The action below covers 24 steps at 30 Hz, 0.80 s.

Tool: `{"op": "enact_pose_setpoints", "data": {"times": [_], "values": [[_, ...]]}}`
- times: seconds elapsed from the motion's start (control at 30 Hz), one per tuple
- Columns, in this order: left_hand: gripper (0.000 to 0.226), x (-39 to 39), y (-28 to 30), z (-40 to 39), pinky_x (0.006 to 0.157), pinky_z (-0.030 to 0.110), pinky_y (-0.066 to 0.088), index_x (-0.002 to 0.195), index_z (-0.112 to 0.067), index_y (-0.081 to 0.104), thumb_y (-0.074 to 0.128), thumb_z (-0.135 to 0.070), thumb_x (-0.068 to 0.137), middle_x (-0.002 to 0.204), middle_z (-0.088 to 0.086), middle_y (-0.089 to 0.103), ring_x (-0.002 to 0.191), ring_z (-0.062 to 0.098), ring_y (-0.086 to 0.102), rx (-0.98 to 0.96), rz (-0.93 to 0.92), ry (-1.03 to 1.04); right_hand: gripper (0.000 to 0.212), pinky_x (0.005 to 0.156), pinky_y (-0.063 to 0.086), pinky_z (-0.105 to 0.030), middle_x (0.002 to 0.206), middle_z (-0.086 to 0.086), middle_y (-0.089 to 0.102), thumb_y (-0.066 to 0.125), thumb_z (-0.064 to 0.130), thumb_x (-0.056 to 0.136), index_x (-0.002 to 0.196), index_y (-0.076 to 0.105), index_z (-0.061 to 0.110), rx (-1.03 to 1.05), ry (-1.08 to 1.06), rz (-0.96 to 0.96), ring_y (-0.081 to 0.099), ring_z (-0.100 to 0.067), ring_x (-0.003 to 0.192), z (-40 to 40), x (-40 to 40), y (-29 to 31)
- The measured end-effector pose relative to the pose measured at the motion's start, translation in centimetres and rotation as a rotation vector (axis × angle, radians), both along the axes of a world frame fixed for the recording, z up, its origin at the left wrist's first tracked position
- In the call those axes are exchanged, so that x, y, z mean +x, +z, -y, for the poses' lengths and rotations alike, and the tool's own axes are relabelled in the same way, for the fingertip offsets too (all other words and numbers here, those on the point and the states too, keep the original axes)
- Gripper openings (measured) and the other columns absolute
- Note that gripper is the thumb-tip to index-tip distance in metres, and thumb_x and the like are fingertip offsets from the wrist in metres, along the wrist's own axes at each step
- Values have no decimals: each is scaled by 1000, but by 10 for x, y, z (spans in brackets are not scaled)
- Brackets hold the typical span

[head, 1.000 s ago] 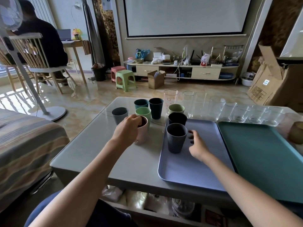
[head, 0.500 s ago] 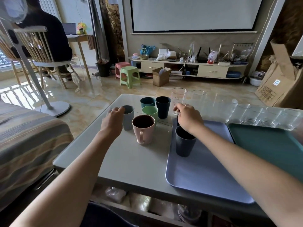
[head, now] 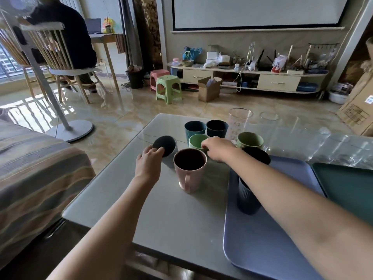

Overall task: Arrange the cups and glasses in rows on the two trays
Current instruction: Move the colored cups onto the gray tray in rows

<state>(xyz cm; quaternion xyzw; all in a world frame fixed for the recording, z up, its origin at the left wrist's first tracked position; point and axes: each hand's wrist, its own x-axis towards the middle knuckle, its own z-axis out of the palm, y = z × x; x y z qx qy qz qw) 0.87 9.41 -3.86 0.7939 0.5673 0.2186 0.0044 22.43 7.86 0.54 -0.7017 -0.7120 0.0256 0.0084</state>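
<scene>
A pale grey counter (head: 125,201) stands on a glossy tiled living-room floor, with a projector screen (head: 256,11) on the far wall. The left hand (head: 149,160) grips the near rim of a grey cup (head: 164,146), which is tilted so its dark mouth faces the camera. The right hand (head: 217,149) reaches across and pinches the rim of a light green cup (head: 196,140) between thumb and fingertips. Between the two hands, nearer the camera, stands a pink mug (head: 189,170), upright with its handle toward the viewer. Behind the green cup are a teal cup (head: 194,129) and a dark navy cup (head: 217,128), side by side, and to the right an olive green cup (head: 250,140). Two dark ribbed cups stand on the lavender tray (head: 268,245), both partly hidden by the right forearm. A teal tray (head: 347,184) lies just beside it on the right. Clear glasses (head: 240,123) line the far edge of the counter.
</scene>
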Motion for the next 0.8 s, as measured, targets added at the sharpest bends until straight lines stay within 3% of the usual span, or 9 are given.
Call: {"op": "enact_pose_setpoints", "data": {"times": [0.1,0.2,0.33,0.43,0.5,0.67,0.8], "values": [[6,-11,-4,0,59,33,35,82,-5,51,50,-2,87,84,16,59,85,34,53,0,123,40,27,68,39,-33,110,-14,60,42,1,88,103,60,14,81,-28,-47,59,-33,92,7,-1,-2],[11,-22,4,1,57,34,37,76,-2,50,51,-6,86,85,19,58,72,31,52,36,228,117,23,66,37,-33,103,-17,61,39,-1,90,101,56,9,235,-61,-55,60,-34,93,21,1,3],[7,-32,28,15,60,37,40,80,-4,51,50,-7,87,89,16,56,74,30,48,81,345,125,24,65,45,-36,100,-19,62,39,-7,90,100,56,6,456,-72,-144,62,-36,88,41,8,24],[5,-32,54,32,62,35,39,85,-5,55,51,-6,88,94,15,57,79,31,52,181,417,35,23,62,38,-31,100,-18,62,39,-5,91,102,57,5,525,-53,-171,60,-35,86,64,9,41],[5,-25,70,47,63,30,36,88,-4,57,52,-5,88,98,15,59,81,29,53,249,461,-29,26,63,36,-30,103,-16,63,40,-4,91,107,58,6,543,-24,-183,60,-34,88,86,8,47],[6,-9,91,90,66,30,41,92,-5,59,57,-6,87,100,15,62,84,29,56,330,456,-176,30,73,50,-40,102,-14,66,50,-7,84,108,62,7,580,132,-271,62,-33,93,165,0,54],[7,-8,97,115,67,30,43,93,-4,59,59,-4,86,100,14,62,85,27,57,360,480,-216,29,77,51,-38,102,-15,67,56,-6,83,109,64,4,489,229,-300,62,-31,93,234,-3,49]]}}
